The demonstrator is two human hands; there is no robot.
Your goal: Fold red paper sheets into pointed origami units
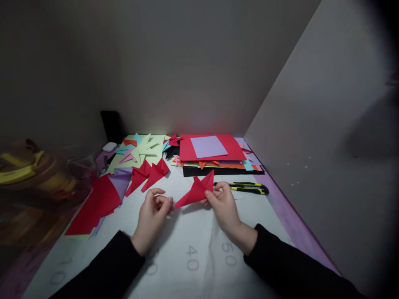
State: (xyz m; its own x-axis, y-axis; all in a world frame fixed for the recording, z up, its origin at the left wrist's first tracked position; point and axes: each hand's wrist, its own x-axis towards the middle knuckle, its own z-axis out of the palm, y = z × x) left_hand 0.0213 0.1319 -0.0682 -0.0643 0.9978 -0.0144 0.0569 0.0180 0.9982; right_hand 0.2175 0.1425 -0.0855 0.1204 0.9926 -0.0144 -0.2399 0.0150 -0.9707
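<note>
A red folded paper piece (197,192) with pointed tips is held up over the white mat (174,257). My right hand (225,207) pinches its right side between thumb and fingers. My left hand (154,218) is just left of the paper's lower left tip, with a small gap between them. Its fingers are loosely curled, apart from each other, and I see nothing in them. Two similar red folded pieces (156,174) lie beyond my left hand. Left of these is a purple folded piece (121,181), beside a stack of red paper sheets (95,205).
A black and yellow utility knife (249,188) lies just beyond my right hand. At the back are a stack of coloured paper with a red sheet (212,147) on top and several folded pieces (141,149). A blurred brown and yellow object (34,170) stands at left; walls enclose the back and right.
</note>
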